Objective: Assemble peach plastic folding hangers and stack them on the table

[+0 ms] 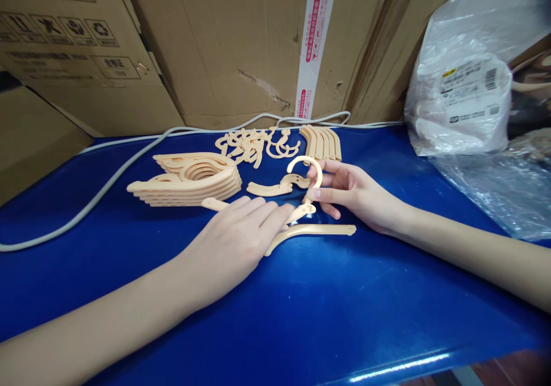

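Pinching the peach hook point(305, 158) between thumb and fingertips, the right hand point(353, 193) holds it upright with its foot down at the joint where the hanger arm point(314, 230) meets a second arm. That second arm runs under the left hand point(235, 231), which lies flat and spread, palm down, gripping nothing and only pressing the pieces onto the blue table point(344, 305). To my eye the work is seating the hook in that joint. It would go best with the flat hand's weight kept close to the joint so the arms cannot slide, the hook's stem kept square to the hole, and a straight push rather than a twist. Just behind lie a stack of hangers point(189, 182) and some loose hooks point(252, 145), well clear of both hands.
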`<state>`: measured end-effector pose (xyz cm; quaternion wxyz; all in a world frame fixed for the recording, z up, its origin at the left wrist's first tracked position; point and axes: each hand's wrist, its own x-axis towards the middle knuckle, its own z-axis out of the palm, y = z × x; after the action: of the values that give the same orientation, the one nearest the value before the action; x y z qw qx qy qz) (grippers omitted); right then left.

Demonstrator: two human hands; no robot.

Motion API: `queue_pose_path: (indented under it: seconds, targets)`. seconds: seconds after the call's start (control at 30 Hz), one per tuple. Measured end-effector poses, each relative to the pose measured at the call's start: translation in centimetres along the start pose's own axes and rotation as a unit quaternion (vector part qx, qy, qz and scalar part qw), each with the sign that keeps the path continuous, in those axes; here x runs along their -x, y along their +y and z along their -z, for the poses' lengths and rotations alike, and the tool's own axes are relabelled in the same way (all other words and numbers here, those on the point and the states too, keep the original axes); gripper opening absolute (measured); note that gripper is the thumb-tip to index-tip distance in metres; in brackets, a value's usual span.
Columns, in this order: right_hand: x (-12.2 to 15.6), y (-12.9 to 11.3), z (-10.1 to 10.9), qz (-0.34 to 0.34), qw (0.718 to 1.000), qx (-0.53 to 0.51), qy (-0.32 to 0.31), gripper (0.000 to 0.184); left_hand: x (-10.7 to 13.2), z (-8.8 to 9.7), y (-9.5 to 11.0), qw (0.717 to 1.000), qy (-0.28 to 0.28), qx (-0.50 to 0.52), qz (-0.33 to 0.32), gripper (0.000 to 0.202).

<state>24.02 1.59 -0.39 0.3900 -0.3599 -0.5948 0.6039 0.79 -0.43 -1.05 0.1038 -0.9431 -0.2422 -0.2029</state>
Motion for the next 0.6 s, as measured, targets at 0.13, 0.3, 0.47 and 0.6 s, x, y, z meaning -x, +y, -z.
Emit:
queue_pose_path:
  seconds: [0.13, 0.3, 0.47, 0.6]
  targets:
    - [-0.01, -0.04, 0.31, -0.013, 1.000, -0.027, -0.002, 0.032, 0.14, 0.05, -0.03, 1.000, 0.011, 0.009, 0.003, 0.024]
    - [-0.07, -0.19, 0.64, -0.029, 0.997, -0.062, -0.020, 0.038, 0.24, 0.13, -0.06, 0.999, 0.028, 0.030, 0.000, 0.027]
    - [-0.11, -0.33, 0.63, -0.033, 0.995, -0.087, -0.030, 0.036, 0.15, 0.39, 0.10, 0.999, 0.030, 0.036, -0.005, 0.030]
    - [-0.12, -0.40, 0.79, -0.035, 0.994, -0.099, -0.044, 0.036, 0.03, 0.57, 0.30, 0.998, 0.047, 0.031, -0.005, 0.030]
